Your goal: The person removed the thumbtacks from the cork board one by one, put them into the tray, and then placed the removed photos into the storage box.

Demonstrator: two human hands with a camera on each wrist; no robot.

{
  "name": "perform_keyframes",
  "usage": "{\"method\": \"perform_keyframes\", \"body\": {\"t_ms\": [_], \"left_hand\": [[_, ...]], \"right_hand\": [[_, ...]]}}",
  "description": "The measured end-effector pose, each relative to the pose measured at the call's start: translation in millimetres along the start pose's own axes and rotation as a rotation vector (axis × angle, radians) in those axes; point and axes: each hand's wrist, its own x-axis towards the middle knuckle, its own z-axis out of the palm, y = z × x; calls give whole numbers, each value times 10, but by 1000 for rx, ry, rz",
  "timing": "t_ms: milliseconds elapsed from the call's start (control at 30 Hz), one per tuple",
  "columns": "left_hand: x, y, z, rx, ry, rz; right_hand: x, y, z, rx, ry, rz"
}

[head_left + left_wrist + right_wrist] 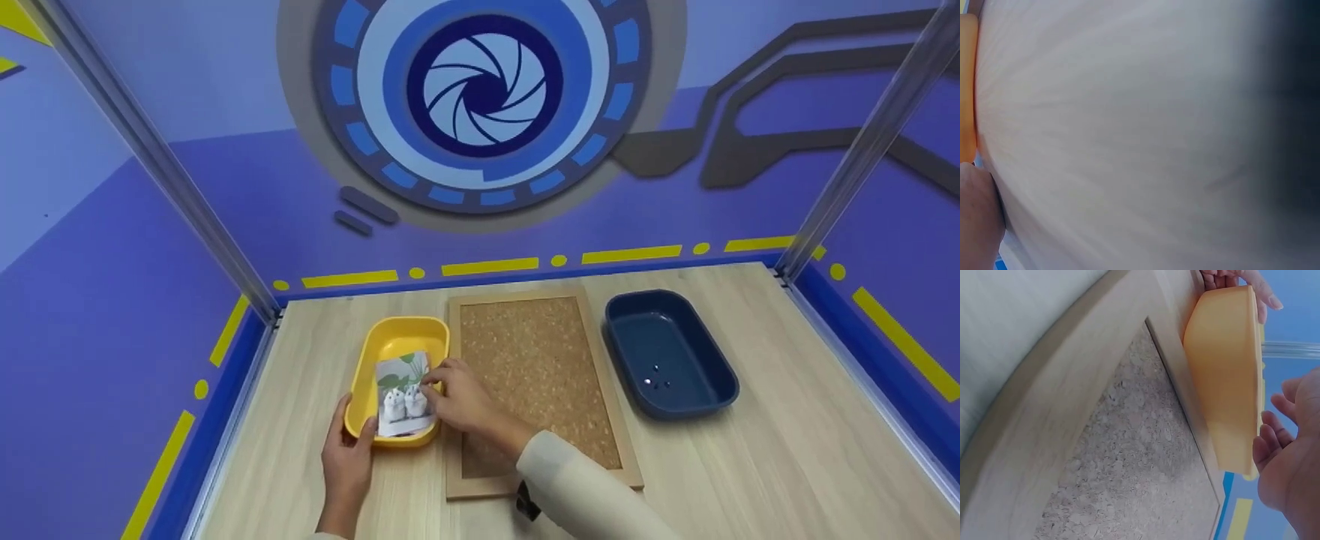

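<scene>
A yellow tray (358,390) stands left of the cork board, and printed photo cards (401,424) lie in it. On the top one are two white rounded figures and green leaves. My left hand (349,457) grips the tray's near left corner, thumb by the front rim. Over the tray's right side, my right hand (461,397) has bent fingers and thumb at the top card's right edge; whether they pinch it cannot be made out. In the right wrist view the fingers (1266,441) curl loosely above the tray's rim, which hides the cards.
A wood-framed cork board (525,360) lies under my right forearm. To its right stands a dark blue tray (637,322) holding several small shiny bits (657,384). Panelled walls (480,240) close off the table (787,450) at the back and sides.
</scene>
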Motion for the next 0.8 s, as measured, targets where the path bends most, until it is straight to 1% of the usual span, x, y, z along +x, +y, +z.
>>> {"method": "perform_keyframes", "body": {"t_ms": [167, 300, 400, 467, 567, 633, 800], "left_hand": [[11, 5, 13, 2, 1, 7], [12, 3, 16, -1, 11, 12], [9, 1, 16, -2, 10, 12], [12, 3, 13, -8, 5, 14], [11, 2, 5, -5, 5, 8], [9, 1, -1, -3, 7, 4], [2, 2, -14, 7, 8, -13]], "right_hand": [[-3, 25, -75, 65, 37, 5], [-33, 71, -152, 67, 58, 23], [-85, 149, -221, 57, 71, 16], [-129, 217, -279, 36, 82, -14], [-201, 327, -378, -7, 103, -89], [-256, 396, -453, -39, 113, -125], [-386, 571, -634, -81, 145, -155]]}}
